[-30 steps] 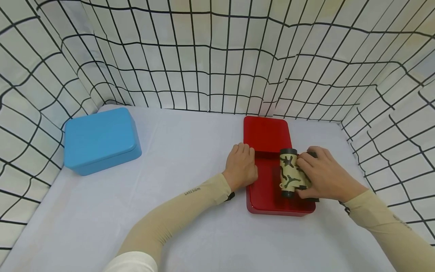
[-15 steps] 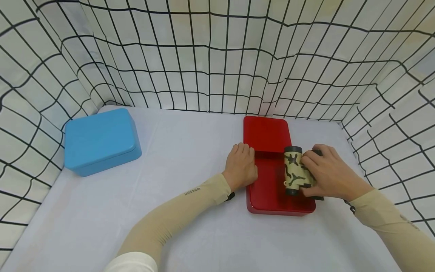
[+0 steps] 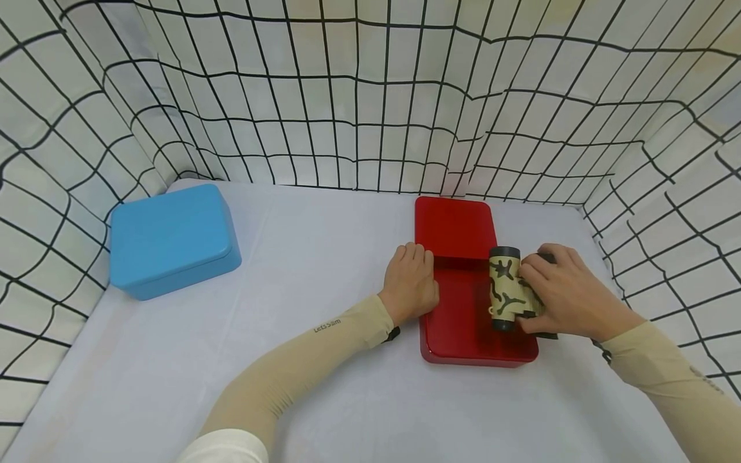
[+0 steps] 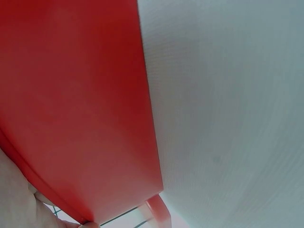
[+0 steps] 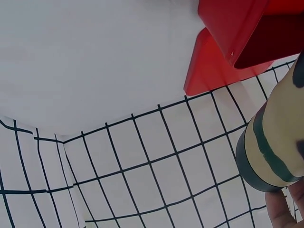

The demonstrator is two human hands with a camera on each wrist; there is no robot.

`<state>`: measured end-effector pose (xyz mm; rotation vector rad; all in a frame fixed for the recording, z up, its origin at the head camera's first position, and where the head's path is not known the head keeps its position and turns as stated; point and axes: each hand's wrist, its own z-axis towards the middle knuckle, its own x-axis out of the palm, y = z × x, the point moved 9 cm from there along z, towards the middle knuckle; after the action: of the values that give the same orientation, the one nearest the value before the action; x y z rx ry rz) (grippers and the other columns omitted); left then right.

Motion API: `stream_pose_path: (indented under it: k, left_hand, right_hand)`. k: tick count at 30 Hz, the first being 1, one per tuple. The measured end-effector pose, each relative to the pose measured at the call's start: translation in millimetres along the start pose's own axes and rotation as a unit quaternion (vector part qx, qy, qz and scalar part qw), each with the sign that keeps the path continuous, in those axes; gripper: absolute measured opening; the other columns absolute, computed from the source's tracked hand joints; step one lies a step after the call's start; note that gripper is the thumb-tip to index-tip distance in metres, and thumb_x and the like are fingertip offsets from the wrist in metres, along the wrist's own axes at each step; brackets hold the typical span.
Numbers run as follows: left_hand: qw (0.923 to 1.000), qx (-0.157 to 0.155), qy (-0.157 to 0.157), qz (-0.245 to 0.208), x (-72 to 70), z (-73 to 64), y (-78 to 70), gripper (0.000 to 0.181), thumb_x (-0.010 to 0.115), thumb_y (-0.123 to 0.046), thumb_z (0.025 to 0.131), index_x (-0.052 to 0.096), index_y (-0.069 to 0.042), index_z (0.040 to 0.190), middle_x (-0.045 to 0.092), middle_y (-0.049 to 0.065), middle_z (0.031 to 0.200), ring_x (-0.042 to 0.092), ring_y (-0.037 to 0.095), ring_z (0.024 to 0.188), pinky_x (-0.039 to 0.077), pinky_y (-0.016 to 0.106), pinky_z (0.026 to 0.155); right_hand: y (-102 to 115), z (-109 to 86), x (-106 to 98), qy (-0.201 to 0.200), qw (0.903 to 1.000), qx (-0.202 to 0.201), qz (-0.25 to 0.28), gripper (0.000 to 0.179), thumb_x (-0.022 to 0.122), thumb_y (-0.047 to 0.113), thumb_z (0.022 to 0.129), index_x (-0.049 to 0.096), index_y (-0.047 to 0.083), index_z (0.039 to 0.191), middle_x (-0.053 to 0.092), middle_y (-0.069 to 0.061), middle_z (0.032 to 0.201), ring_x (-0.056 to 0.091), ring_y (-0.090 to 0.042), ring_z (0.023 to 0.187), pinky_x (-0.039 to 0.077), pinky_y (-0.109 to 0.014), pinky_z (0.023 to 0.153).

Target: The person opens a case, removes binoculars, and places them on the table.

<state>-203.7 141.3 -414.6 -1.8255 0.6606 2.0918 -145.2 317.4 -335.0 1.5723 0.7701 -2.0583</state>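
Note:
My right hand [image 3: 564, 292] grips a pair of camouflage binoculars [image 3: 505, 289] with black ends, held above the right side of a red box [image 3: 477, 361]. One tan, dark-rimmed barrel of the binoculars [image 5: 280, 137] and a few fingertips [image 5: 278, 209] show in the right wrist view. On the box's left edge, my left hand [image 3: 411, 283] holds the rim with curled fingers. The left wrist view shows the box's red side wall [image 4: 80, 104] and part of that hand [image 4: 19, 199] at the rim. Behind the box lies its opened red lid [image 3: 454, 228].
A closed blue box [image 3: 173, 235] sits at the left on the white-covered table [image 3: 324, 244]. Black grid netting [image 3: 359, 96] over white walls encloses the back and both sides. The netting on the right stands near my right forearm.
My right hand has moved the binoculars to the right and slightly away, toward the box's right edge. My left hand has stayed on the rim.

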Motion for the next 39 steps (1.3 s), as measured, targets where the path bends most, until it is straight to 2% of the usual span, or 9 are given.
stream_pose_path:
  k: [13,39]
  left_hand:
    - [1.0,-0.002,0.004,0.004,1.2,0.7,-0.1,0.028,0.045,-0.037,0.099,0.055,-0.012,0.104,0.058,0.005,0.097,0.048,0.019,0.092,0.042,0.031,0.085]
    - [0.9999,-0.003,0.015,0.006,2.4,2.4,-1.0,0.028,0.041,-0.036,0.1,0.054,-0.011,0.105,0.057,0.004,0.097,0.047,0.019,0.093,0.041,0.031,0.085]
  right_hand:
    - [-10,-5.8,0,-0.008,0.9998,-0.009,-0.015,0.067,0.087,0.045,0.059,0.058,0.007,0.106,0.062,-0.008,0.099,0.052,-0.045,0.112,0.046,-0.063,0.098]
    - [-27,-19.5,3,-0.012,0.9996,0.001,-0.027,0.071,0.091,0.045,0.055,0.059,0.007,0.107,0.063,-0.01,0.1,0.05,-0.046,0.114,0.047,-0.065,0.095]
